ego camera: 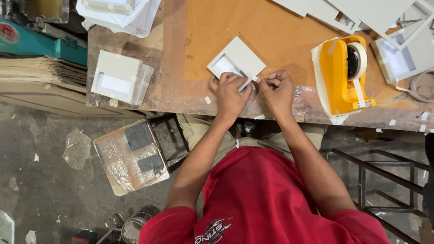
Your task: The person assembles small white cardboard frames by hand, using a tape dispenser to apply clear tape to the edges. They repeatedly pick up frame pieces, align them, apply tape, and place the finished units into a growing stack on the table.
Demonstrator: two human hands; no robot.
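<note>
Orange worktable (280,31): 2 hands, left hand (231,92) and right hand (276,90), pinching diamond-turned white box tray (237,61).

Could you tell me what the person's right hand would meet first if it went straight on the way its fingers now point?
The right hand points toward the left hand, so it would likely meet the small strip of tape pinched between them, then the left hand's fingers at the grey cardboard frame.

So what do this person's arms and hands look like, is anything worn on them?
Both hands, left hand and right hand, are bare: no gloves, rings or watch show. The forearms are bare too. A red short-sleeved shirt covers the shoulders, its sleeves ending above the elbows, with a printed design at its lower edge.
</note>
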